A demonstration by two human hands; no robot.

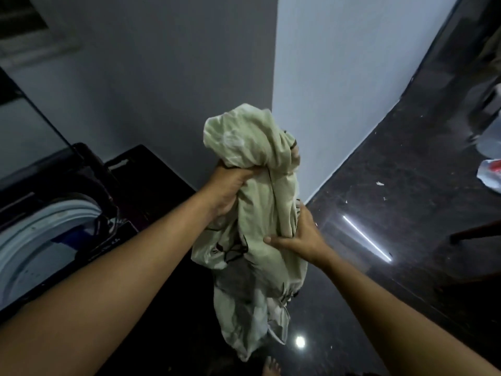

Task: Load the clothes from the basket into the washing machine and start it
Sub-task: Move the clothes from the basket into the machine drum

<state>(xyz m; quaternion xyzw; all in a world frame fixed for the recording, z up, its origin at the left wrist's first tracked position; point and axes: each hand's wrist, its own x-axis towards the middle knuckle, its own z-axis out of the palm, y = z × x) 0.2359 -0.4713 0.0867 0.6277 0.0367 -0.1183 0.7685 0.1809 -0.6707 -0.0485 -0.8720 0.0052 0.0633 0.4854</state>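
Loading step, mid-transfer. A person holds a pale green cloth garment with a dark line print (260, 213), bunched and hanging in the air over the dark polished stone floor (393, 185). Its lower end dangles near a bare foot (271, 366). The left hand (230, 188) is clenched round the upper bunch of the garment. The right hand (296, 237) clasps its side lower down, thumb pressed across the folds. The top-loading washing machine with a white tub rim (40, 232) stands to the person's left, its dark lid (32, 126) raised and the drum open. A blue patch inside may be laundry, though this cannot be told for sure. Just beyond it, against the grey wall (162, 77), sits a black box-shaped container with a slot handle (127, 158), probably the basket; its contents are hidden. A white and red plastic bag (490, 175) lies well apart on the floor to the right. The garment is not yet in the machine. The next move calls for swinging the bundle leftward over the open drum, gathering the trailing end so it clears the rim, then letting go. Starting the machine remains undone.
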